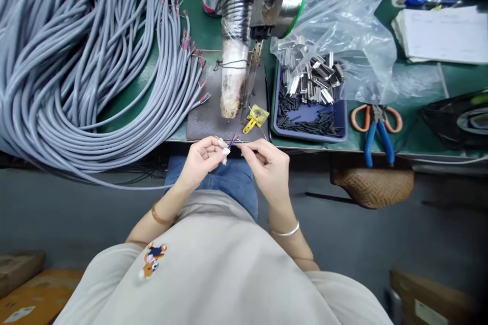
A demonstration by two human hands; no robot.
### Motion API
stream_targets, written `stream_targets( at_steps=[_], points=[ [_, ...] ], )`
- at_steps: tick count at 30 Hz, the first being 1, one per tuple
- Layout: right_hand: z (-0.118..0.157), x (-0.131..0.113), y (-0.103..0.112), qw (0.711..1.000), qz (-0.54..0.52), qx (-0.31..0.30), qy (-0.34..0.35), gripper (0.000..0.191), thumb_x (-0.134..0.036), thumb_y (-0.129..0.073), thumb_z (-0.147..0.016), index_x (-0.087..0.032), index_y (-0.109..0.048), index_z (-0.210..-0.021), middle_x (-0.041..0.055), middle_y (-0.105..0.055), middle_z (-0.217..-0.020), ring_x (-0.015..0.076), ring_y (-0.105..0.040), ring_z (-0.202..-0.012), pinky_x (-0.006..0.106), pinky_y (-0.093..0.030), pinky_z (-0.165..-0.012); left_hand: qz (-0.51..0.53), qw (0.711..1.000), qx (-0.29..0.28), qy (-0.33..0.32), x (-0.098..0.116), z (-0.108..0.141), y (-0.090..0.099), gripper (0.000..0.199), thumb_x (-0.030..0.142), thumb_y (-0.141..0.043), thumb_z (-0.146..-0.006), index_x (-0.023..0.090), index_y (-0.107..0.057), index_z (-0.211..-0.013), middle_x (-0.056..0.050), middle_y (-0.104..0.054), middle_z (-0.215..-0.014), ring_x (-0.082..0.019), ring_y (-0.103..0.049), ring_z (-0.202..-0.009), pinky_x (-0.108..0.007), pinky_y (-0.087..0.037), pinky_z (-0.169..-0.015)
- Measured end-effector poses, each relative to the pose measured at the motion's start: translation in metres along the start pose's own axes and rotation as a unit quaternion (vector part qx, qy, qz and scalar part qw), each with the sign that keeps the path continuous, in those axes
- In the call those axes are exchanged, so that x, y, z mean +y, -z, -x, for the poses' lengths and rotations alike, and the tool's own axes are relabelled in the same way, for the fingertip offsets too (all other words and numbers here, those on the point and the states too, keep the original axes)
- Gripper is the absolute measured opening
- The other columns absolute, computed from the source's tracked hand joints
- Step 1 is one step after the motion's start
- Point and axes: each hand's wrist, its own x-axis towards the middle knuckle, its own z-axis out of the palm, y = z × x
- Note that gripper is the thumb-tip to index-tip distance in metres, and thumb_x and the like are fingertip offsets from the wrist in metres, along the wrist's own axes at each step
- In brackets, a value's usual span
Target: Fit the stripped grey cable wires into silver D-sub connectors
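At the table's front edge my left hand (204, 158) pinches the end of a grey cable, with white wrappings on its fingertips. Thin coloured wires (233, 139) fan out of that cable end between my two hands. My right hand (268, 165) is closed at the wires from the right, thumb and forefinger pressed together; the strand it holds is too fine to make out fully. Just beyond the hands a yellow tag (251, 123) lies on a dark mat (206, 124), beneath a wrapped hose (233, 61).
Grey cables (76, 61) cover the left side. A blue tray (309, 131) holds metal connectors and black tubes. Right of it are pliers (377, 127), a plastic bag (354, 35) and papers (446, 33). A solder spool (292, 10) hangs beside the hose. A woven stool (373, 183) stands below.
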Motion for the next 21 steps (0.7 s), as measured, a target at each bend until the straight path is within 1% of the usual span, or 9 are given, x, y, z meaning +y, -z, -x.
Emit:
stream_targets(
  at_steps=[3, 6, 8, 11, 13, 15, 17, 18, 21],
  points=[
    [-0.002, 0.003, -0.005, 0.999, -0.043, -0.005, -0.032, 0.013, -0.025, -0.067, -0.093, -0.020, -0.076, -0.085, 0.0022, -0.073, -0.083, 0.0100, -0.054, -0.060, 0.025, -0.038, -0.052, 0.002, 1.000, -0.010, -0.009, -0.002, -0.001, -0.002, 0.037, 0.040, -0.090, -0.072, 0.014, -0.065, -0.083, 0.003, -0.064, -0.058, -0.002, -0.043, -0.042, -0.015, -0.031, -0.042],
    [-0.003, 0.005, -0.005, 0.997, -0.067, -0.007, -0.047, 0.011, -0.024, -0.070, -0.090, -0.019, -0.075, -0.083, 0.0008, -0.071, -0.080, 0.0074, -0.047, -0.055, 0.025, -0.032, -0.049, -0.007, 0.999, -0.012, -0.029, -0.006, -0.001, -0.002, 0.035, 0.037, -0.090, -0.072, 0.015, -0.066, -0.083, 0.003, -0.064, -0.060, -0.005, -0.054, -0.050, -0.015, -0.043, -0.050],
    [-0.003, 0.004, -0.004, 0.996, -0.071, -0.008, -0.051, 0.010, -0.024, -0.071, -0.089, -0.018, -0.075, -0.082, 0.0005, -0.070, -0.079, 0.0072, -0.046, -0.056, 0.025, -0.030, -0.049, -0.020, 0.999, -0.004, -0.046, -0.009, -0.001, -0.002, 0.033, 0.036, -0.089, -0.073, 0.015, -0.067, -0.083, 0.003, -0.064, -0.063, -0.006, -0.059, -0.055, -0.016, -0.048, -0.056],
    [-0.003, 0.003, -0.003, 0.995, -0.072, -0.010, -0.061, 0.010, -0.025, -0.071, -0.087, -0.018, -0.074, -0.080, 0.0001, -0.068, -0.077, 0.0072, -0.045, -0.056, 0.025, -0.029, -0.049, -0.047, 0.996, 0.001, -0.070, -0.012, -0.001, -0.003, 0.029, 0.037, -0.087, -0.076, 0.015, -0.068, -0.084, 0.002, -0.065, -0.066, -0.007, -0.060, -0.058, -0.017, -0.051, -0.059],
    [-0.003, 0.004, -0.003, 0.995, -0.073, -0.009, -0.072, 0.010, -0.025, -0.071, -0.087, -0.018, -0.073, -0.080, -0.0002, -0.067, -0.077, 0.0065, -0.041, -0.054, 0.025, -0.028, -0.049, -0.072, 0.994, 0.002, -0.085, -0.014, 0.000, -0.004, 0.026, 0.035, -0.085, -0.078, 0.015, -0.069, -0.085, 0.001, -0.067, -0.070, -0.007, -0.061, -0.060, -0.018, -0.052, -0.061],
    [-0.003, 0.005, -0.003, 0.994, -0.072, -0.008, -0.082, 0.010, -0.026, -0.070, -0.087, -0.019, -0.072, -0.080, -0.0007, -0.065, -0.078, 0.0055, -0.035, -0.052, 0.025, -0.025, -0.048, -0.115, 0.987, 0.016, -0.112, -0.015, 0.002, -0.006, 0.021, 0.031, -0.082, -0.080, 0.015, -0.070, -0.087, 0.000, -0.070, -0.075, -0.008, -0.062, -0.063, -0.019, -0.053, -0.064],
    [-0.002, 0.008, -0.004, 0.993, -0.075, -0.003, -0.090, 0.012, -0.027, -0.069, -0.088, -0.019, -0.071, -0.080, -0.0011, -0.064, -0.077, 0.0051, -0.032, -0.051, 0.025, -0.024, -0.047, -0.185, 0.967, 0.049, -0.168, -0.018, 0.004, -0.009, 0.016, 0.026, -0.081, -0.082, 0.015, -0.073, -0.090, -0.001, -0.072, -0.079, -0.009, -0.063, -0.066, -0.020, -0.052, -0.065],
    [-0.002, 0.009, -0.004, 0.993, -0.078, 0.004, -0.094, 0.013, -0.028, -0.068, -0.089, -0.019, -0.070, -0.079, -0.0014, -0.062, -0.076, 0.0050, -0.032, -0.051, 0.025, -0.024, -0.047, -0.228, 0.949, 0.071, -0.206, -0.019, 0.004, -0.010, 0.013, 0.025, -0.080, -0.083, 0.016, -0.074, -0.090, -0.002, -0.073, -0.080, -0.010, -0.063, -0.066, -0.020, -0.051, -0.065],
    [-0.001, 0.012, -0.004, 0.991, -0.085, 0.026, -0.102, 0.017, -0.029, -0.067, -0.089, -0.019, -0.068, -0.076, -0.0020, -0.059, -0.073, 0.0052, -0.031, -0.051, 0.025, -0.023, -0.047, -0.336, 0.878, 0.121, -0.319, -0.024, 0.005, -0.012, 0.008, 0.024, -0.078, -0.087, 0.017, -0.078, -0.090, -0.002, -0.075, -0.077, -0.011, -0.063, -0.066, -0.023, -0.048, -0.066]
  ],
)
